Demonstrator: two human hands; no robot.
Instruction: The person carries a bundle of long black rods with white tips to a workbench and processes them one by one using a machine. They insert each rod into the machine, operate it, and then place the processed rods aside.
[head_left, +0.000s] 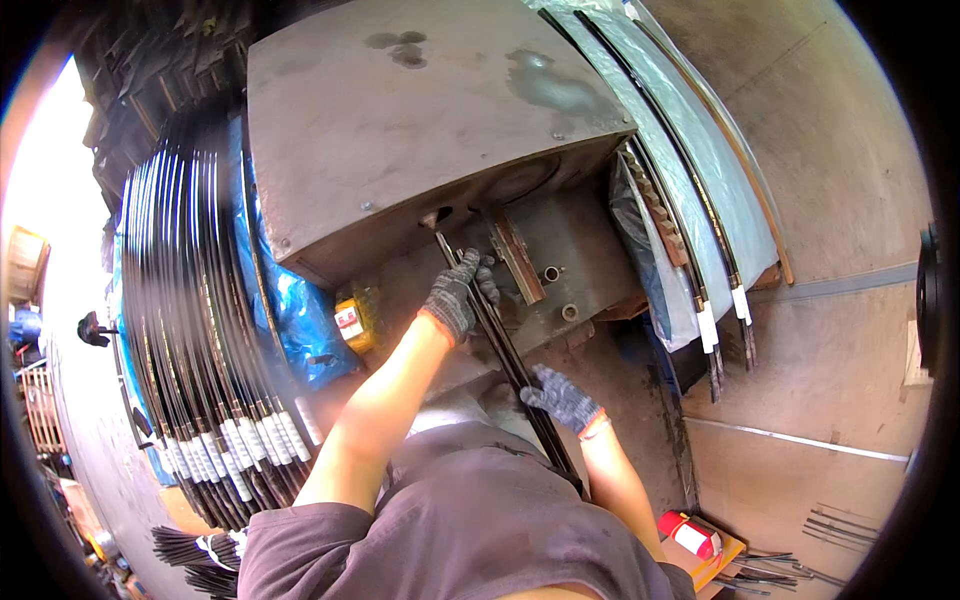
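Long thin black rods (500, 345) run slantwise from the front of a grey metal machine housing (430, 110) down to my waist. My left hand (457, 295), in a grey knitted glove, is closed round their upper part. Just above it, the rod tip is close to a small brownish fitting (430, 220) at a hole in the housing; whether it goes in, I cannot tell. Lower down, my right hand (563, 398), also gloved, grips the rods from the right side with its fingertips. The lower ends are hidden against my shirt.
A rusty metal bar (515, 262) and short pipe stubs (569, 312) stick up beside the rods. At left lie several black rods with white bands (230, 445); more rods (690, 170) rest on plastic sheeting at right. A red cylinder (690, 536) lies low right, a yellow packet (350, 322) left.
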